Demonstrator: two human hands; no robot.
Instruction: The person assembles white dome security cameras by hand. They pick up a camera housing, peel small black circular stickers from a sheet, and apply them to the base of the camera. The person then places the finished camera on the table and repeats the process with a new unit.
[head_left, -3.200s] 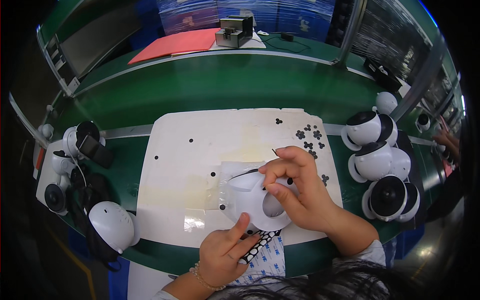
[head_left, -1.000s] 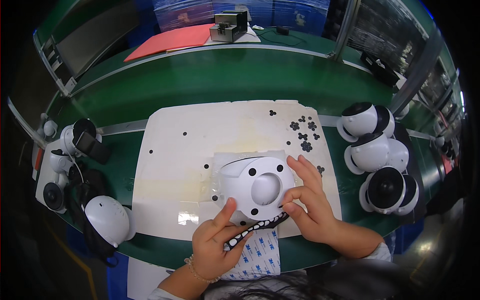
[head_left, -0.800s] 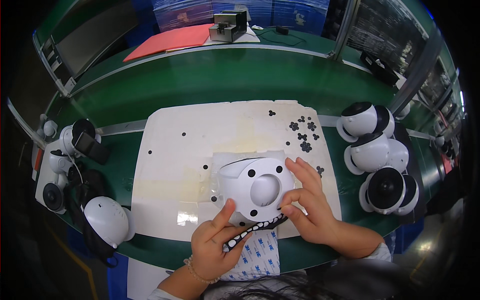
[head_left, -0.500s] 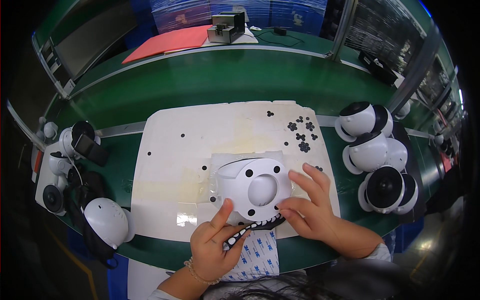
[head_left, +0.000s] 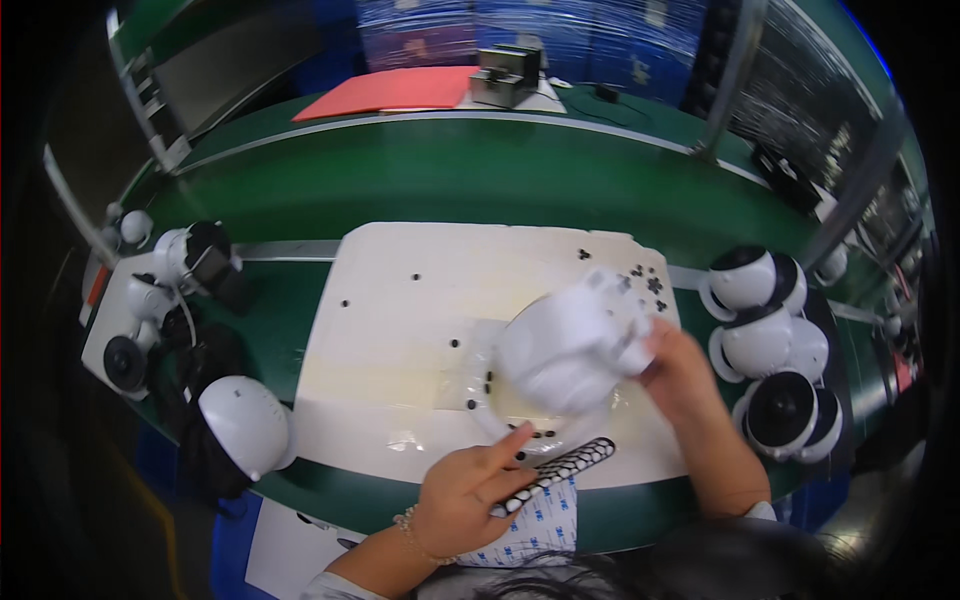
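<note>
My right hand [head_left: 685, 375] has its fingers around the right side of a white round camera housing [head_left: 560, 350], tilted above the pale board [head_left: 390, 345] and smeared by motion. In my left hand [head_left: 465, 500] is a dark strip [head_left: 575, 463] with rows of white round holes or pads; the index finger points up, away from the strip. A translucent padded sheet [head_left: 480, 360] with black dots along it lies under the housing. Beneath my left hand, a white backing sheet with blue print [head_left: 540, 525] hangs at the table's front edge.
Several black-and-white cameras [head_left: 755, 350] stand at the right, and more, including a white dome [head_left: 245, 425], at the left. Small black dots and clusters [head_left: 655, 285] lie on the board's far right. Behind are a pink sheet [head_left: 390, 92] and a metal device [head_left: 505, 80].
My right hand has gripped the white housing and tipped it up off the padded sheet, its ringed base no longer facing me. My left hand still holds the strip. The whole view has shifted.
</note>
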